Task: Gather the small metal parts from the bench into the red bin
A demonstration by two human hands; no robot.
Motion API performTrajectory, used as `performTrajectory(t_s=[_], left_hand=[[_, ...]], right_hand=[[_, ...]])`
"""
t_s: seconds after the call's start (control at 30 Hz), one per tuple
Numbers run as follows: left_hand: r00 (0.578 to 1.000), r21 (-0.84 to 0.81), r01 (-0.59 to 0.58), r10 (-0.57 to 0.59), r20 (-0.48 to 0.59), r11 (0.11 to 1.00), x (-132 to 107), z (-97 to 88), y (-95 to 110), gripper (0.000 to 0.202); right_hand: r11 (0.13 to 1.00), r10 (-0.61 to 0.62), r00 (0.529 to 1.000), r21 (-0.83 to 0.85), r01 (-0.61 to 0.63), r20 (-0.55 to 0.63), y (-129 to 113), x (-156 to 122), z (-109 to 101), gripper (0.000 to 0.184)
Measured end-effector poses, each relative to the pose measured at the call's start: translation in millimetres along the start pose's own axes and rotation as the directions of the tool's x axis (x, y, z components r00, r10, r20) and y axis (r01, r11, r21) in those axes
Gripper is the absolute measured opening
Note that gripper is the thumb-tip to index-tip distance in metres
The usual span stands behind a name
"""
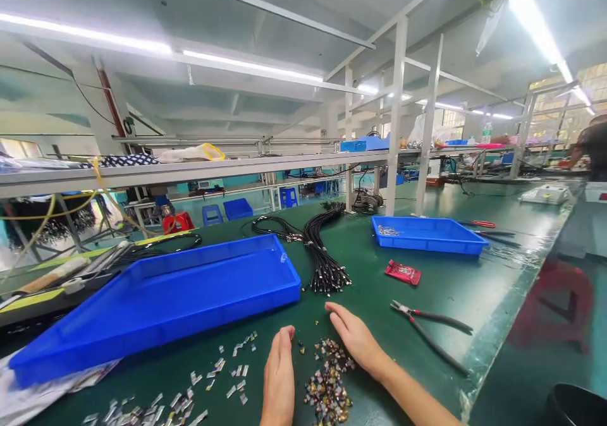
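A pile of small gold and dark metal parts [328, 385] lies on the green bench between my two hands. My left hand [279, 375] stands on edge at the pile's left, fingers straight and together, holding nothing. On the other side, my right hand [359, 340] curves around the top right of the pile, its fingers extended and nothing gripped in it. Some of the pieces lie close against its palm side. To the left of my left hand, flat silver metal pieces [180, 404] are scattered over the bench. What exactly the small parts are cannot be made out.
A large blue tray [190, 318] lies left and a smaller blue tray [429, 244] back right. Between them is a bundle of black cables [327, 268]. Pliers [429, 325] and a red packet [403, 273] lie right. A metal post [397, 116] rises behind.
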State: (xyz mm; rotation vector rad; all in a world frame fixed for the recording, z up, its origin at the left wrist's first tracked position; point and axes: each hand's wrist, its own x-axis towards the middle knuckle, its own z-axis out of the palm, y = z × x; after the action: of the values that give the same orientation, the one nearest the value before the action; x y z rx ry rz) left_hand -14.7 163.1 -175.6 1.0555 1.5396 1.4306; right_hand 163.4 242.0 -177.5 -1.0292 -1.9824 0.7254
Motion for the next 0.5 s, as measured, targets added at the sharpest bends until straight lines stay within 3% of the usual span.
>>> performTrajectory(t_s=[0.13, 0.23, 0.3, 0.4, 0.5], left_hand=[[0.996, 0.142, -0.044, 0.056, -0.075, 0.989, -11, -4.0, 3, 0.051], [0.994, 0.193, -0.094, 0.104, -0.041, 0.977, -11, 9.6, 12, 0.055], [0.992, 0.19, -0.124, 0.126, 0.001, 0.974, -11, 23.9, 18, 0.055], [0.987, 0.157, -0.147, 0.135, 0.084, 0.977, -20, 38.7, 22, 0.053], [0.986, 0.157, -0.15, 0.136, 0.095, 0.976, -35, 33.4, 15, 0.051]], right_hand=[[0.994, -0.104, 0.986, 0.047, 0.098, 0.13, -5, 14, 10, 0.035], [0.973, -0.223, 0.942, 0.124, 0.197, 0.253, -27, 3, 19, 0.033], [0.965, -0.241, 0.929, 0.173, 0.198, 0.28, -37, -9, 16, 0.038], [0.966, -0.171, 0.965, 0.227, 0.124, 0.198, -31, -27, -3, 0.049], [0.973, -0.016, 1.0, 0.229, 0.019, -0.013, -6, -39, -34, 0.054]])
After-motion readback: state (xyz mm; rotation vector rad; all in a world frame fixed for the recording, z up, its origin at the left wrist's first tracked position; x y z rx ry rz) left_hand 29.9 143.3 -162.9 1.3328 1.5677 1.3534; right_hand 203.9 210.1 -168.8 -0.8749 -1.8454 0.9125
